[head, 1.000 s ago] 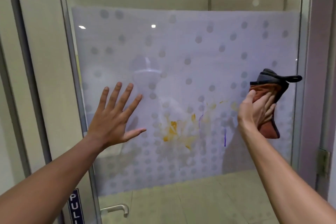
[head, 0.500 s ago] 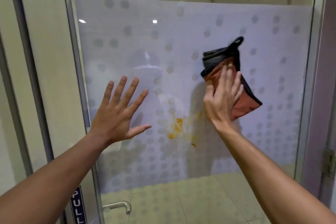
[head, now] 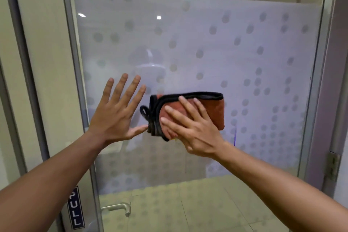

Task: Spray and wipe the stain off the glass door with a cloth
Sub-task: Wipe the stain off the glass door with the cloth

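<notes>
1. Rust-orange cloth [head: 212, 108] with a black edge lies folded flat against the glass door [head: 207, 47], mid-pane, pressed there by the right hand [head: 190, 128], fingers [head: 185, 102] spread over it.
2. Any stain beneath the cloth is hidden; a thin purple streak [head: 234, 137] shows just right of the cloth.
3. Left hand [head: 116, 111] braces the pane just left of the cloth, fingers splayed and holding nothing.
4. Judged advice: keep the palm flat, press evenly, overlap strokes, then carry the cloth right to the streak.
5. Frosted dotted film covers the pane; below and left of the cloth sit a PULL sign [head: 75, 208] and metal handle [head: 120, 208].
</notes>
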`<state>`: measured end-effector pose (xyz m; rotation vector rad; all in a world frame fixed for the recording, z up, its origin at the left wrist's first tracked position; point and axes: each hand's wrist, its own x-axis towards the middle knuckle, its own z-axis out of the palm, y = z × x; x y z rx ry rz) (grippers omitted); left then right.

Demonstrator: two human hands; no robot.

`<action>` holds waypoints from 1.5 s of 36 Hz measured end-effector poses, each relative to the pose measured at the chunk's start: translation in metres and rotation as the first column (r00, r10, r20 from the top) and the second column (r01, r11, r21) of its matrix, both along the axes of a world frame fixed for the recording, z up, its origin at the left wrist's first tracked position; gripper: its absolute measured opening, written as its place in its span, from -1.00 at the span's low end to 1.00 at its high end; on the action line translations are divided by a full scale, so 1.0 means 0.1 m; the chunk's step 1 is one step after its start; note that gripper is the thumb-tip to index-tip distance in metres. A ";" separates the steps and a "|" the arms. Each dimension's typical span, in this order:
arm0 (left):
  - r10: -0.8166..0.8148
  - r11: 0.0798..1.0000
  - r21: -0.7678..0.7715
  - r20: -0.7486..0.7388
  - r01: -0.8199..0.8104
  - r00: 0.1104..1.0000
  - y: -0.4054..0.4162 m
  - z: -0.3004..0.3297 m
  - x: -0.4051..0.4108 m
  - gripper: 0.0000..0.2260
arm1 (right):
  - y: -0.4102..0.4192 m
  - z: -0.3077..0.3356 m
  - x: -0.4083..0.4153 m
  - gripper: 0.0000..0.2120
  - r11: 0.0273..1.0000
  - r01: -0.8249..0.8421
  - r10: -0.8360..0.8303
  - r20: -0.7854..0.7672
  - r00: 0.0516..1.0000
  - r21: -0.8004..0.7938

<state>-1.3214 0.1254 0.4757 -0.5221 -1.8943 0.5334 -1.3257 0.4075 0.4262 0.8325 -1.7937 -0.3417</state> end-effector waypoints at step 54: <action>0.025 0.999 0.024 -0.023 -0.024 0.999 0.02 -0.02 0.01 -0.02 | 0.30 -0.81 -0.20 -0.38 -0.284 0.270 0.096 0.253 0.963 -0.920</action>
